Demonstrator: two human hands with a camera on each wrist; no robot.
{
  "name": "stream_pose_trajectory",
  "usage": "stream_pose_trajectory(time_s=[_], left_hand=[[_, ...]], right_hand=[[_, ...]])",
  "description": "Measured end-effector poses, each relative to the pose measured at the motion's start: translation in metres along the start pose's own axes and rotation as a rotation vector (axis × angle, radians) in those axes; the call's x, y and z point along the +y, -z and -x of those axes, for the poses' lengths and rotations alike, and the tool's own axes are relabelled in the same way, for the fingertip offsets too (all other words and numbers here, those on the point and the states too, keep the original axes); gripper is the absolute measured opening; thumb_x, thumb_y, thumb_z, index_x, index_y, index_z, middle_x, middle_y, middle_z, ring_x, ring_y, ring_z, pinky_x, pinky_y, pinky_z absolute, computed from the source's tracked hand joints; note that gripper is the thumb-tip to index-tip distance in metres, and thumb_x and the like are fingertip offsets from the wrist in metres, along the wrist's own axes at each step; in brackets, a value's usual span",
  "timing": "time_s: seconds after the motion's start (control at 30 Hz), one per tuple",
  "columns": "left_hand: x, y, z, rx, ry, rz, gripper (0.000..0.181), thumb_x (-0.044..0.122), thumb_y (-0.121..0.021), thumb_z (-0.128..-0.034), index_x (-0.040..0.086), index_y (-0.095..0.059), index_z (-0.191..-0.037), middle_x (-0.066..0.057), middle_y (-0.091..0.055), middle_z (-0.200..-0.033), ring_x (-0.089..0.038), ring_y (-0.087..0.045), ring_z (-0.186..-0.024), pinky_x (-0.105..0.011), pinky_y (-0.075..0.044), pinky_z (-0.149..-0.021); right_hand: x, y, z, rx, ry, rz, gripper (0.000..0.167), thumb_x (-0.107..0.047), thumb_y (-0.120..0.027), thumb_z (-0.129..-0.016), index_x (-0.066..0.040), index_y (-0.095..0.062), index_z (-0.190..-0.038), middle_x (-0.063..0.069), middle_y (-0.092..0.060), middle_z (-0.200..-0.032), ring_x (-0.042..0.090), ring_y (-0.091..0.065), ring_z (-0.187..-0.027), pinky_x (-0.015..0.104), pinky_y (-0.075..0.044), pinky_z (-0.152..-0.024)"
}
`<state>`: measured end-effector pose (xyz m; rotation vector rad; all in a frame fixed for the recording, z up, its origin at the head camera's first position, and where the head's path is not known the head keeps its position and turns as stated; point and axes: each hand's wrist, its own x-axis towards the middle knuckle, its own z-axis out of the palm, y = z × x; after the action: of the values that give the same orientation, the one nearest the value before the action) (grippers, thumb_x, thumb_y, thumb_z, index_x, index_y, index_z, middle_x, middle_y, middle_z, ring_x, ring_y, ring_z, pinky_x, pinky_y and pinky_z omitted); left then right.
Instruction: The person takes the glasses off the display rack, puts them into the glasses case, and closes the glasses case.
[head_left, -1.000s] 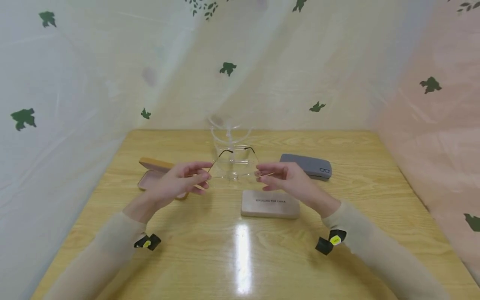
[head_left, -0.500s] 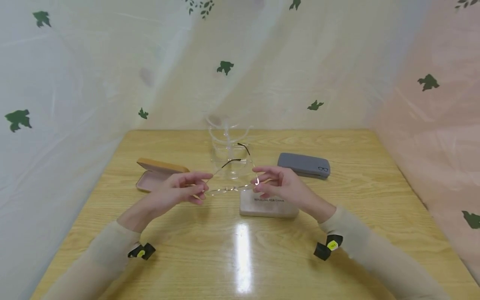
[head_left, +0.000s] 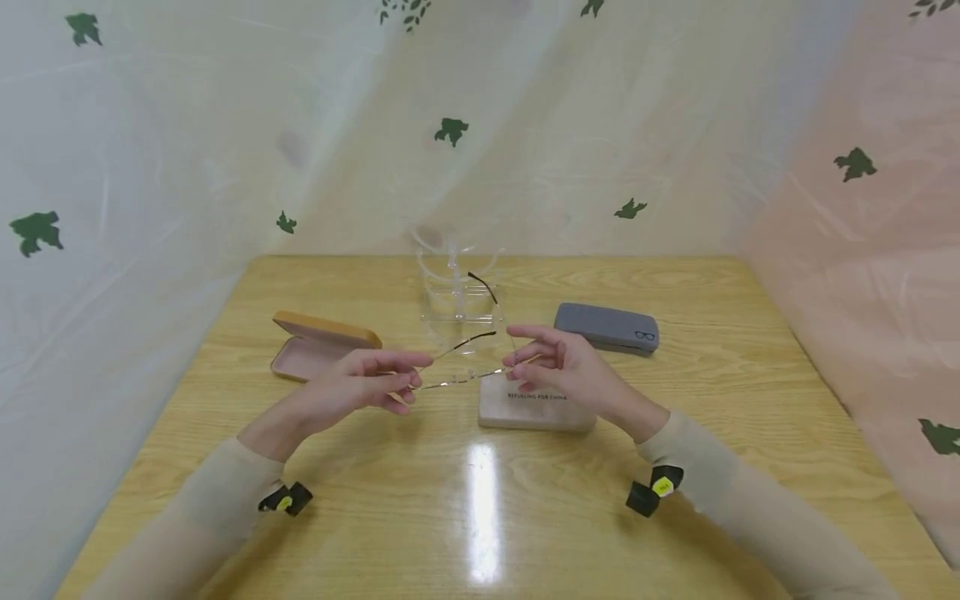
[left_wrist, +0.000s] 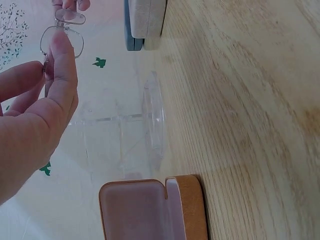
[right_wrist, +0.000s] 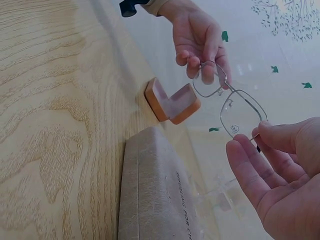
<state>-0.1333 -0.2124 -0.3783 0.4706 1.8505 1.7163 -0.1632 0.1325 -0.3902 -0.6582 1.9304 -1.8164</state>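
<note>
A pair of thin metal-framed glasses (head_left: 462, 379) is held up above the table between both hands. Its temples have dark tips and point away from me, the left one angled to the right. My left hand (head_left: 341, 387) pinches the left end of the frame between thumb and fingers. At the opposite end, my right hand (head_left: 570, 375) grips the frame near the hinge, as the right wrist view also shows at the rim of a clear lens (right_wrist: 240, 117). Below the right hand lies a shut beige glasses case (head_left: 536, 414) with lettering, partly covered by that hand.
An open orange-brown case (head_left: 300, 358) with pale pink lining sits behind the left hand. Farther back stands a clear acrylic glasses stand (head_left: 456, 292). To the right lies a shut grey-blue case (head_left: 607, 327). Patterned curtains border the wooden table (head_left: 405, 508).
The glasses have come lower and nearer to me, held by both hands. The left temple's tip has swung right and down; the right temple's tip has shifted left and up.
</note>
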Motion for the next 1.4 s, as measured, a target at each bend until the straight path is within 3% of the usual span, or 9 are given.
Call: stream_pose_trajectory(time_s=[0.23, 0.5, 0.73, 0.9, 1.03, 1.2, 1.4], left_hand=[[0.0, 0.0016, -0.0009, -0.014, 0.012, 0.03, 0.042, 0.015, -0.058, -0.1049, -0.002, -0.053, -0.142, -0.016, -0.06, -0.11, -0.022, -0.061, -0.1, -0.046, -0.056, -0.094], [-0.0021, 0.0048, 0.0007, -0.024, -0.027, -0.018, 0.059, 0.005, -0.069, -0.0968, 0.0, -0.045, -0.15, -0.015, -0.056, -0.121, -0.025, -0.063, -0.101, -0.044, -0.056, -0.094], [-0.0044, 0.0049, -0.0009, -0.02, -0.049, -0.014, 0.05, 0.006, -0.065, -0.0993, -0.001, -0.049, -0.146, -0.015, -0.059, -0.119, -0.021, -0.065, -0.096, -0.045, -0.056, -0.094], [-0.0069, 0.0059, -0.0024, -0.009, -0.037, -0.047, 0.046, 0.009, -0.064, -0.1007, -0.003, -0.052, -0.143, -0.013, -0.064, -0.117, -0.03, -0.067, -0.099, -0.038, -0.056, -0.094], [-0.008, 0.006, -0.0023, -0.014, -0.038, -0.046, 0.046, 0.009, -0.064, -0.1006, -0.006, -0.052, -0.142, -0.011, -0.066, -0.113, -0.028, -0.068, -0.099, -0.038, -0.056, -0.094], [-0.0078, 0.0066, -0.0014, -0.032, -0.052, -0.054, 0.042, 0.009, -0.063, -0.1011, -0.004, -0.055, -0.14, -0.01, -0.067, -0.11, -0.028, -0.067, -0.098, -0.039, -0.057, -0.093], [-0.0062, 0.0068, 0.0003, -0.029, -0.053, -0.092, 0.042, 0.011, -0.063, -0.1017, -0.002, -0.056, -0.141, -0.012, -0.066, -0.109, -0.028, -0.065, -0.097, -0.043, -0.056, -0.093]], right_hand=[[0.0005, -0.0003, -0.001, 0.009, -0.021, 0.012, 0.057, 0.005, -0.064, -0.097, -0.001, -0.045, -0.15, 0.024, -0.068, -0.121, 0.026, -0.072, -0.101, 0.046, -0.06, -0.083], [0.001, 0.0, -0.0008, 0.008, -0.038, 0.016, 0.054, 0.001, -0.064, -0.099, -0.001, -0.046, -0.15, 0.022, -0.069, -0.119, 0.025, -0.073, -0.097, 0.049, -0.059, -0.085], [0.0007, -0.0012, 0.0006, -0.012, -0.053, 0.032, 0.045, 0.002, -0.062, -0.1, 0.005, -0.051, -0.144, 0.025, -0.067, -0.123, 0.022, -0.072, -0.099, 0.049, -0.059, -0.085], [0.0035, -0.0021, 0.0001, -0.014, -0.05, 0.073, 0.036, 0.0, -0.063, -0.099, 0.009, -0.059, -0.134, 0.025, -0.068, -0.12, 0.03, -0.071, -0.1, 0.042, -0.062, -0.08], [0.0058, -0.0031, 0.0, -0.002, -0.022, 0.12, 0.033, -0.001, -0.063, -0.099, 0.006, -0.063, -0.132, 0.026, -0.066, -0.12, 0.041, -0.068, -0.1, 0.042, -0.062, -0.076], [0.0086, -0.0037, 0.0011, 0.001, 0.073, 0.229, 0.03, -0.001, -0.063, -0.099, 0.003, -0.064, -0.13, 0.022, -0.058, -0.131, 0.043, -0.067, -0.095, 0.042, -0.062, -0.075], [0.0093, -0.0045, -0.0004, -0.03, 0.098, 0.191, 0.027, -0.001, -0.06, -0.101, 0.006, -0.062, -0.128, 0.022, -0.061, -0.131, 0.047, -0.063, -0.11, 0.04, -0.06, -0.084]])
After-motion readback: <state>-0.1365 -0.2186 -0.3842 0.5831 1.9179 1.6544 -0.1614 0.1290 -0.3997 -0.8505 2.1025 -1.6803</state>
